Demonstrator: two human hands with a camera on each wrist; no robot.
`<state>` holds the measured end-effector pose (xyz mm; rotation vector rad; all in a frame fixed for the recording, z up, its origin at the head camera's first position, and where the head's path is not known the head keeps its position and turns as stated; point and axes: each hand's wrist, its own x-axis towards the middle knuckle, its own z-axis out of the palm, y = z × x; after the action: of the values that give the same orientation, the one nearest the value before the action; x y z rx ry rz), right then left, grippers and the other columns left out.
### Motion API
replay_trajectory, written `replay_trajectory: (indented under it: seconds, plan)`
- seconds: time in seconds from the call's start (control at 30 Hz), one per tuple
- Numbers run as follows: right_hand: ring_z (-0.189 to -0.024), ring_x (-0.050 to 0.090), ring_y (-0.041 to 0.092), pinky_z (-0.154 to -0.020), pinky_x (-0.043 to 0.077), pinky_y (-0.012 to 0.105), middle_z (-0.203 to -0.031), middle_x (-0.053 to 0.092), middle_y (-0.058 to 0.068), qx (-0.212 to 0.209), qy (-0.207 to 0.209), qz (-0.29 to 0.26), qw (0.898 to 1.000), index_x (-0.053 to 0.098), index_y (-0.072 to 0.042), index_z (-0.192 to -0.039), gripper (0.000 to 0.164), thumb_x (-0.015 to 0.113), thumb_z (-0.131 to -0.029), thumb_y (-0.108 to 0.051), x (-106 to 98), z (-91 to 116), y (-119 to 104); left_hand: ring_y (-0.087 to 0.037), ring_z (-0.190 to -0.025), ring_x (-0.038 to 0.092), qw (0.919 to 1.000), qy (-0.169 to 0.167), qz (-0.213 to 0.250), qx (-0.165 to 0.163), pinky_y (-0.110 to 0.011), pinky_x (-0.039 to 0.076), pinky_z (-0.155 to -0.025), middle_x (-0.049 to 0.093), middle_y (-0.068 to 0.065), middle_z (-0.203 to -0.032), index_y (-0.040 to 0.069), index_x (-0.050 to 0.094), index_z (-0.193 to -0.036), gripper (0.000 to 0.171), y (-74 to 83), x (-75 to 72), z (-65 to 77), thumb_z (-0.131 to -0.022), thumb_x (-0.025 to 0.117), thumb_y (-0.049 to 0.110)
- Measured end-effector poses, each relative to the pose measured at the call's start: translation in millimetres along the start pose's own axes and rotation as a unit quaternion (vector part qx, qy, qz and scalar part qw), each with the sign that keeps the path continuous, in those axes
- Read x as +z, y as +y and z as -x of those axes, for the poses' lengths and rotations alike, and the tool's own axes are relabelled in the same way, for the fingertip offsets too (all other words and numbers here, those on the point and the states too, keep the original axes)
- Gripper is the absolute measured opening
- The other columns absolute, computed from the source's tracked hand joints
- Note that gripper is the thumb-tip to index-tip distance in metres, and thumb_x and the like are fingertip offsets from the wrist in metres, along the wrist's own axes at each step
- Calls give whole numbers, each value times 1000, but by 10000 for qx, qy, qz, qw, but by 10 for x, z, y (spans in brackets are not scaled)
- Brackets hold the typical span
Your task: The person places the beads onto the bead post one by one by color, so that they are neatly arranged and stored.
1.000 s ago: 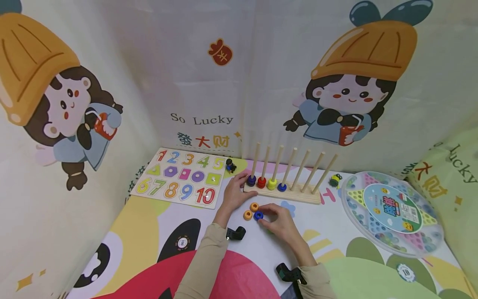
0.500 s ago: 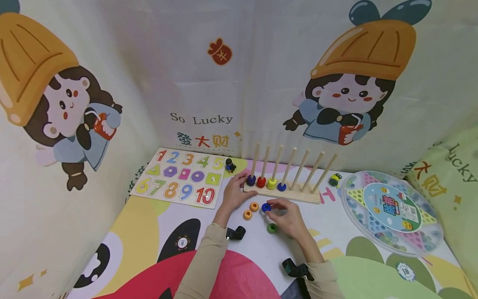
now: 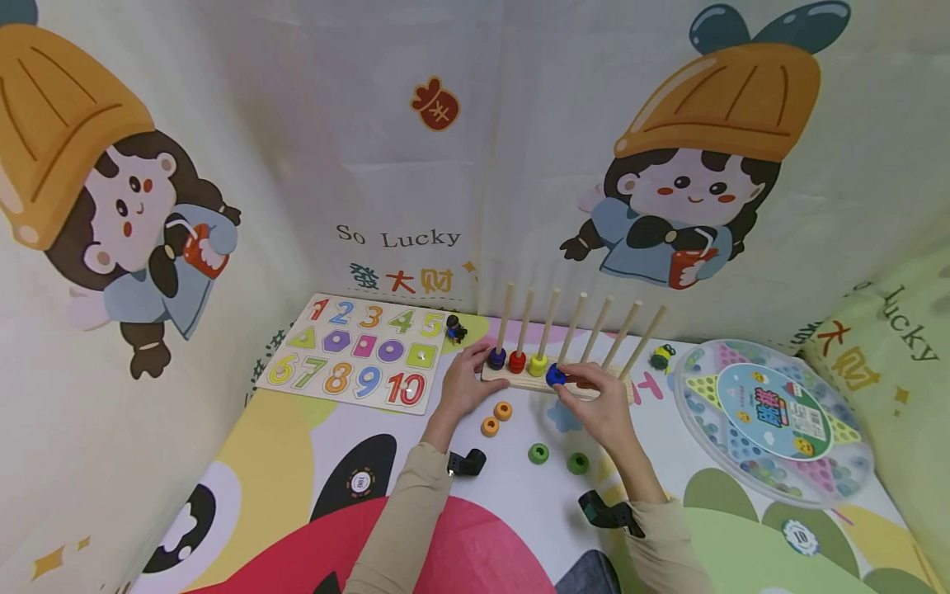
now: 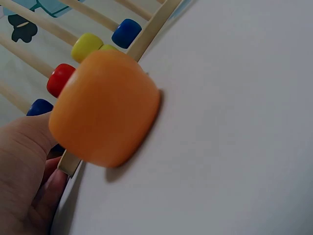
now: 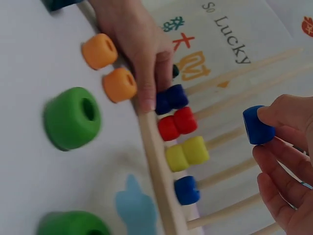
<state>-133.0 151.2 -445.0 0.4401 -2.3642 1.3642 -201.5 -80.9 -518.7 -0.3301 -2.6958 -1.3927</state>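
Fingers [image 5: 286,159] of right hand [image 3: 603,406] pinching blue bead [image 5: 257,126], left hand [image 3: 463,385] gripping end of wooden pegboard [image 5: 159,181]

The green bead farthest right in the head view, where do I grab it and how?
Best, I think: pinch the round sides of that green bead between thumb and finger, coming straight down from above. The right hand is busy pinching a blue bead. The green one sits upright, hole facing up, with nothing touching its sides, so a side pinch should leave the hole clear.

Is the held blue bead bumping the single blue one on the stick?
Apart: the right wrist view shows a clear gap between the held bead and single bead.
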Motion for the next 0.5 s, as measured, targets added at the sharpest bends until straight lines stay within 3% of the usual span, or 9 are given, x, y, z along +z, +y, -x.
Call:
replay_trajectory:
  seconds: [0.2, 0.37, 0.5]
  plan:
    - [-84, 67, 33, -75, 51, 13, -93, 71, 13, -237, 213, 145, 9994, 74, 2, -100, 26, 82, -76, 3, -125, -181, -117, -25, -123, 52, 10000, -20, -26, -28, -40, 46, -100, 49, -4, -146, -1, 57, -135, 73, 1, -4, 1, -77, 85, 34]
    - [-84, 67, 30, -76, 49, 10, -95, 71, 15, -360, 424, 209, 9982, 74, 4, -101, 27, 81, -76, 4, -201, -319, -221, -25, -122, 52, 10000, -43, -4, -49, -40, 46, -100, 48, -5, -146, -1, 57, -135, 73, -2, -3, 6, -78, 85, 34]
    - [-85, 65, 15, -77, 50, 13, -98, 71, 16, -387, 713, 176, 9965, 74, 4, -103, 26, 80, -78, 4, -272, -429, -325, -25, -121, 52, 10000, -18, -45, -4, -40, 47, -99, 49, -4, -146, -1, 57, -136, 73, 2, 0, 3, -78, 85, 34]
